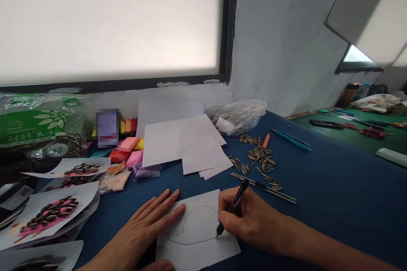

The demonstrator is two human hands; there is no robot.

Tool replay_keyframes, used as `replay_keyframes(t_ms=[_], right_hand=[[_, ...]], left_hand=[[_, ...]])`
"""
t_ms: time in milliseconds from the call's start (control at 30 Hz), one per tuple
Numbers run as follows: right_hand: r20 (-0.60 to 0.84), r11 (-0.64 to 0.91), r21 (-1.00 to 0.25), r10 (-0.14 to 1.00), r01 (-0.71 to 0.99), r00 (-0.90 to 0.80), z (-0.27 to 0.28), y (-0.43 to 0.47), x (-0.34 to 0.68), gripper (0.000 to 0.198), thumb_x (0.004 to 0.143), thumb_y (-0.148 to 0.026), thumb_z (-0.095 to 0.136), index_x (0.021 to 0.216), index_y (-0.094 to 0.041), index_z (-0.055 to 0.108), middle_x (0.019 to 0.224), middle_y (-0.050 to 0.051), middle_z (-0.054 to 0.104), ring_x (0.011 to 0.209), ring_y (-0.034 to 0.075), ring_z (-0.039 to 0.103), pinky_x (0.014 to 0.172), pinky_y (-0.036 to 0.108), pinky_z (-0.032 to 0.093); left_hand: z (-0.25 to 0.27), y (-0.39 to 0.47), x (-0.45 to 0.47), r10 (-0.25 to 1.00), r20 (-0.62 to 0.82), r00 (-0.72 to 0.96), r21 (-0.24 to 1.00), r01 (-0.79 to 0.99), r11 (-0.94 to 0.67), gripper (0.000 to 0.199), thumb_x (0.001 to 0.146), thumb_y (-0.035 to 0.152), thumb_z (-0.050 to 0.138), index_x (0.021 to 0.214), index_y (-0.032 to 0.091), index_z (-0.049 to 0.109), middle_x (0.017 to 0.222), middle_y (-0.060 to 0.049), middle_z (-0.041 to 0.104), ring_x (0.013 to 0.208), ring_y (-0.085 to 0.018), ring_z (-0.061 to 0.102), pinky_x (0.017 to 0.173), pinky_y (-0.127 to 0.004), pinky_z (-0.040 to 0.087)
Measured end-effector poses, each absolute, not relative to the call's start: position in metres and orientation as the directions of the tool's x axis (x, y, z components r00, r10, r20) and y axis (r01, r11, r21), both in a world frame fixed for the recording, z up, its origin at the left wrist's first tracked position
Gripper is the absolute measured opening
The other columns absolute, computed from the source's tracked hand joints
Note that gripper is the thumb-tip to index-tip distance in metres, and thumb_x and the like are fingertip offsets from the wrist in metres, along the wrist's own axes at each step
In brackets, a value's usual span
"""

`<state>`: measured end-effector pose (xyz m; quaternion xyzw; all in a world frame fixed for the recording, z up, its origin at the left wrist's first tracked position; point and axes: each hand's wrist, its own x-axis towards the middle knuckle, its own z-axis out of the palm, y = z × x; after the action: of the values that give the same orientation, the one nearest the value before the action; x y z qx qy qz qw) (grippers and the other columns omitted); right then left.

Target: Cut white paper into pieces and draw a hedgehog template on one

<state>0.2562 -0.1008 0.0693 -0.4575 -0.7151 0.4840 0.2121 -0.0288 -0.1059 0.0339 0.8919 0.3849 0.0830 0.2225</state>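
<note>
Room lies over the blue tabletop (343,186) right of the blue tweezers (295,141); sunflower seeds (262,159) and a slim tool (263,187) obstruct beyond the right hand (246,216).

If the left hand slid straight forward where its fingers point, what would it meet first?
Past the drawing sheet, the left hand would probably first meet the loose white sheets, though depth is unclear.

Two hands (141,224), one pen (238,197)

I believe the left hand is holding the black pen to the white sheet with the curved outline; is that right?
Not quite: the head view shows the right hand holding the black pen to the white sheet with the curved outline.
</note>
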Motion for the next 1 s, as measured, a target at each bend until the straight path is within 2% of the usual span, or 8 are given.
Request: replay_keyframes(t_ms=[500,1000], right_hand=[[-0.117,0.152,-0.877,0.853,0.456,-0.509,0.07,-0.094,0.263,0.016,0.076,-0.009,0.049,0.064,-0.017,0.054,0.058,-0.005,0.048,0.054,0.009,0.043,0.048,0.021,0.03],[-0.051,0.197,-0.871,0.875,0.45,-0.482,0.07,-0.089,0.264,0.021,0.077,-0.006,0.048,0.06,-0.018,0.048,0.053,-0.007,0.042,0.05,0.008,0.037,0.044,0.021,0.027]], left_hand=[[0.027,-0.104,-0.033,0.694,-0.006,0.72,0.438,0.626,-0.645,0.077,0.093,0.058,0.06,0.154,0.049,0.015,0.161,0.005,0.01,0.145,-0.038,0.014,0.114,-0.059,0.02],[0.026,-0.103,-0.031,0.672,0.045,0.74,0.349,0.618,-0.704,0.075,0.095,0.06,0.056,0.156,0.043,0.014,0.161,0.0,0.014,0.144,-0.037,0.019,0.11,-0.058,0.027]])
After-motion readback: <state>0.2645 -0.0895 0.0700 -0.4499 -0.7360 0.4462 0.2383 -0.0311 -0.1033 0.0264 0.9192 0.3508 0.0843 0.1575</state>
